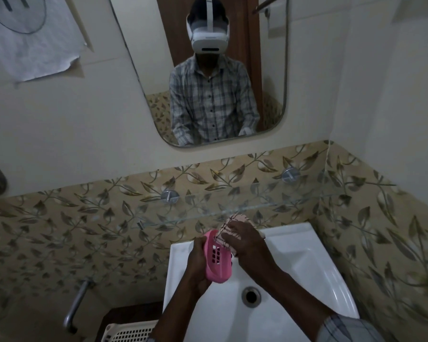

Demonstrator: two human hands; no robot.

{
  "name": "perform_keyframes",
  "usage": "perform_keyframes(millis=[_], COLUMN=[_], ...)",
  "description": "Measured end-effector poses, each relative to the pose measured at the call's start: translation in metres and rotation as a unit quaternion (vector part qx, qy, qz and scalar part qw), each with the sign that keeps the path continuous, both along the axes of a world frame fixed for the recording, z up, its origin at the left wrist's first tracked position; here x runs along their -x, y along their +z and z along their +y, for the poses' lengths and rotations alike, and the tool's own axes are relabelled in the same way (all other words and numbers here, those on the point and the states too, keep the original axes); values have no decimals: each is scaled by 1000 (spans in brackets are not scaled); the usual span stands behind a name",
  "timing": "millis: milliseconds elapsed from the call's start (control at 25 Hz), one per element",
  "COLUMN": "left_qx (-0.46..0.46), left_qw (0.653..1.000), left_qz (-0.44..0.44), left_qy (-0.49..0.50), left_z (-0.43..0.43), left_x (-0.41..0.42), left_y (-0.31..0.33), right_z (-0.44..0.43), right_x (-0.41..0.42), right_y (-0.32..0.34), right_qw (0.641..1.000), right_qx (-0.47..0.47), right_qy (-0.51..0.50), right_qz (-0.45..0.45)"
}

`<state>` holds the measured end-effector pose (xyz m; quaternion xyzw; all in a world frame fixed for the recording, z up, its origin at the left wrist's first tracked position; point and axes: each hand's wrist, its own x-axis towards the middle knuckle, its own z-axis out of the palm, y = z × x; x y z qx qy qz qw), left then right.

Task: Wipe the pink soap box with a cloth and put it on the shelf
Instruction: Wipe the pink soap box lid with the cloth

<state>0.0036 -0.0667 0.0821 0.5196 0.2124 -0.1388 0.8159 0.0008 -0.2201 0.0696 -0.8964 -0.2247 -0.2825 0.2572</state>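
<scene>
The pink soap box, with a grid of slots in its base, is held over the white sink. My left hand grips it from the left side, tilted on edge. My right hand presses a pale checked cloth against the box's upper right part. The glass shelf runs along the leaf-patterned tiles just above and behind my hands, fixed by two round metal mounts.
A mirror on the wall reflects a person in a checked shirt and headset. The sink drain lies below my hands. A metal pipe and a white slotted basket are at lower left. A paper sheet hangs upper left.
</scene>
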Motion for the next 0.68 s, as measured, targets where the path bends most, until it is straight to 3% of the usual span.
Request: perform_keyframes(millis=[120,200,240,320,400,440,520,680], left_qx=[-34,-49,-48,1,48,56,53,-35], left_qw=[999,996,996,996,994,994,994,996], left_qz=[-5,-9,-11,-27,-55,-69,-82,-75], left_qy=[30,68,81,86,77,69,59,41], left_z=[-2,-2,-3,2,6,5,-4,-40], left_x=[-9,-9,-7,-3,-5,-8,-12,-21], left_y=[-7,-17,-25,-33,-35,-33,-30,-32], right_z=[18,23,20,6,-16,-28,-41,-44], right_x=[23,32,31,24,17,14,11,4], right_y=[-27,-37,-37,-34,-35,-40,-52,-72], right_qw=[999,995,986,917,825,797,776,707], right_qx=[44,55,13,-213,-422,-473,-506,-585], right_qy=[-19,11,24,54,13,-17,-79,-142], right_qz=[-2,82,163,334,376,374,367,372])
